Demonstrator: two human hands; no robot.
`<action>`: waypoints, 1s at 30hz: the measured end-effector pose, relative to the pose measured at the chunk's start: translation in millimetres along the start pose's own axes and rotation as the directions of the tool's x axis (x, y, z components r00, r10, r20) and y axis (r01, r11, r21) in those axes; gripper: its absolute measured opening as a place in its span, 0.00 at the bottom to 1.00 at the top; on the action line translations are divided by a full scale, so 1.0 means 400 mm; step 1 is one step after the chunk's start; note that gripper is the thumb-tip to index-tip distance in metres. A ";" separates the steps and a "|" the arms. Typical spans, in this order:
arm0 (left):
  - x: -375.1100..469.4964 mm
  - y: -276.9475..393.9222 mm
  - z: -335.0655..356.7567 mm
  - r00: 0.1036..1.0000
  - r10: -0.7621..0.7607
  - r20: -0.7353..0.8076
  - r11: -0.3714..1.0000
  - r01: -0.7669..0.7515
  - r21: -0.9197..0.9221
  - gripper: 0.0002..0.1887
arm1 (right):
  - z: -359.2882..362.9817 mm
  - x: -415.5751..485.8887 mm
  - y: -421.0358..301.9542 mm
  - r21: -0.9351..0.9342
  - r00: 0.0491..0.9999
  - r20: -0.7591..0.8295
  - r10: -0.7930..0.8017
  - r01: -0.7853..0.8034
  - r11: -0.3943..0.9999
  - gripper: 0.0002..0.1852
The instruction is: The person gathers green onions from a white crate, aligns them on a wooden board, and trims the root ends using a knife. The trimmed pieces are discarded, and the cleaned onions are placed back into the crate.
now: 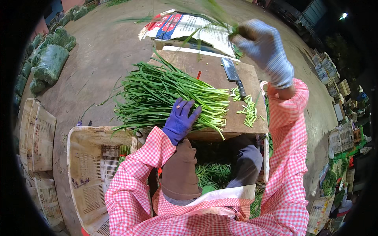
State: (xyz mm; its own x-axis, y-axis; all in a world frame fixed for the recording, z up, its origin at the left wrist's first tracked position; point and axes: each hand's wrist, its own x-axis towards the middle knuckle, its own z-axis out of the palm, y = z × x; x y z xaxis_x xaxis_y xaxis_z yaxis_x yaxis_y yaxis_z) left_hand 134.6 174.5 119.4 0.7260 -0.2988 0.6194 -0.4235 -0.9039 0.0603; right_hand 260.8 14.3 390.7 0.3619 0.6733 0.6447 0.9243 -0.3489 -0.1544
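Observation:
A large heap of garlic chives [165, 97] lies across a wooden board [248, 73], its pale stem ends pointing right. My left hand [181, 119], in a purple glove, rests spread on the near side of the heap. My right hand [262, 48], in a pale striped glove, is raised beyond the board's right part, closed on a few green chive leaves [215, 14] that are blurred. A cleaver [231, 72] with a black handle lies on the board. Cut stem ends [249, 112] are scattered beside its handle. A small red strip [199, 75] is behind the heap.
A plastic crate [85, 171] stands at my left, with a banded green bunch [123, 152] inside. A printed sack [189, 26] lies beyond the board. Loose leaves [214, 174] are on the ground between my legs. Filled green bags [50, 63] and stacked crates [42, 138] stand farther left.

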 end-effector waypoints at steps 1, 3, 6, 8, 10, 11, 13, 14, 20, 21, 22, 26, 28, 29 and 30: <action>0.006 0.003 0.001 1.000 0.007 -0.007 1.000 -0.007 0.004 0.40 | 0.041 -0.009 0.005 -0.101 0.993 0.059 -0.105 0.111 0.989 0.08; 0.018 0.011 0.004 0.998 0.044 -0.045 0.997 -0.047 -0.058 0.34 | 0.143 -0.076 0.022 -0.222 0.946 0.324 -0.029 0.105 0.969 0.06; 0.027 0.020 0.017 0.980 0.094 -0.174 0.992 -0.107 -0.068 0.26 | 0.288 -0.285 0.079 -0.244 0.806 0.570 0.157 -0.017 0.970 0.08; 0.022 0.010 0.009 0.983 0.138 -0.117 0.989 -0.143 -0.033 0.23 | 0.332 -0.376 0.093 -0.241 0.706 0.670 0.231 -0.088 0.967 0.09; 0.025 0.003 0.015 0.978 0.186 -0.093 0.982 -0.188 -0.019 0.22 | 0.334 -0.416 0.101 -0.289 0.685 0.666 0.295 -0.128 0.949 0.09; 0.028 0.005 0.016 0.978 0.190 -0.085 0.981 -0.192 -0.017 0.22 | 0.342 -0.421 0.112 -0.283 0.658 0.685 0.312 -0.154 0.947 0.10; 0.046 0.011 0.021 0.978 0.193 -0.082 0.981 -0.194 -0.009 0.22 | 0.334 -0.411 0.117 -0.265 0.649 0.705 0.288 -0.136 0.955 0.10; 0.054 0.017 0.025 0.979 0.187 -0.080 0.982 -0.188 -0.001 0.23 | 0.331 -0.413 0.119 -0.257 0.636 0.718 0.281 -0.132 0.957 0.09; 0.071 -0.005 0.042 0.990 0.128 0.053 0.991 -0.130 0.039 0.26 | 0.330 -0.430 0.135 -0.225 0.654 0.715 0.246 -0.119 0.967 0.09; 0.080 -0.012 0.043 0.987 0.142 0.076 0.987 -0.146 0.059 0.29 | 0.321 -0.431 0.141 -0.229 0.646 0.717 0.262 -0.136 0.964 0.09; 0.086 -0.013 0.040 0.986 0.112 0.124 0.994 -0.113 0.004 0.33 | 0.318 -0.441 0.146 -0.225 0.673 0.697 0.249 -0.125 0.966 0.09; 0.120 -0.001 0.021 0.965 0.021 0.260 0.994 0.009 -0.112 0.42 | 0.283 -0.458 0.155 -0.248 0.739 0.598 0.312 -0.199 0.948 0.13; 0.123 -0.013 0.038 0.989 0.012 0.146 0.996 0.001 -0.090 0.46 | 0.242 -0.479 0.165 -0.087 0.806 0.477 0.349 -0.352 0.932 0.11; 0.122 -0.025 0.033 0.991 -0.010 0.131 0.992 0.026 -0.124 0.46 | 0.211 -0.466 0.144 -0.037 0.749 0.487 0.449 -0.496 0.868 0.10; 0.138 -0.028 0.022 0.987 -0.017 0.158 0.993 0.036 -0.114 0.46 | 0.197 -0.499 0.159 -0.008 0.865 0.332 0.376 -0.396 0.918 0.08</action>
State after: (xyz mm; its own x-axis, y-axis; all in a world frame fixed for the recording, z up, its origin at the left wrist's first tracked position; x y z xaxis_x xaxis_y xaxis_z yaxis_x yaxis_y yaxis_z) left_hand 184.1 165.3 146.1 0.8097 -0.3276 0.4869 -0.4563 -0.8732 0.1713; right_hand 256.9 -91.0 193.2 0.7008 0.6677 0.2512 0.7045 -0.5921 -0.3914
